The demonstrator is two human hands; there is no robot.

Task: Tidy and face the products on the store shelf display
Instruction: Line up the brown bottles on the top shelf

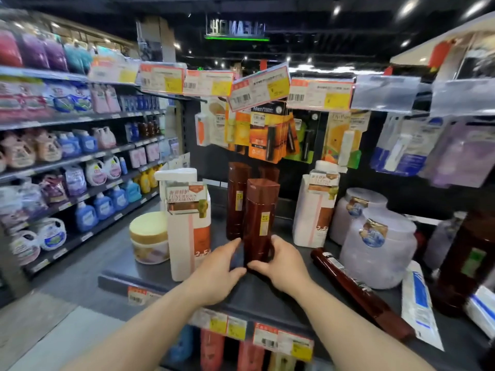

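A tall dark-brown bottle [259,220] stands upright near the front of the grey shelf [257,298]. Both hands hold its base: my left hand [217,274] touches its left side with thumb and fingers, and my right hand [284,263] curls round its right side. Behind it stand a second brown bottle [237,199] and a third [269,174], mostly hidden. Another brown bottle [361,293] lies on its side to the right.
A white pump bottle [187,226] and a cream jar [149,236] stand left; a second white bottle [314,207] and two lilac jars [377,253] stand right. Carded items hang above [267,132]. Price tags line the shelf edge [235,328]. A detergent aisle runs along the left [80,162].
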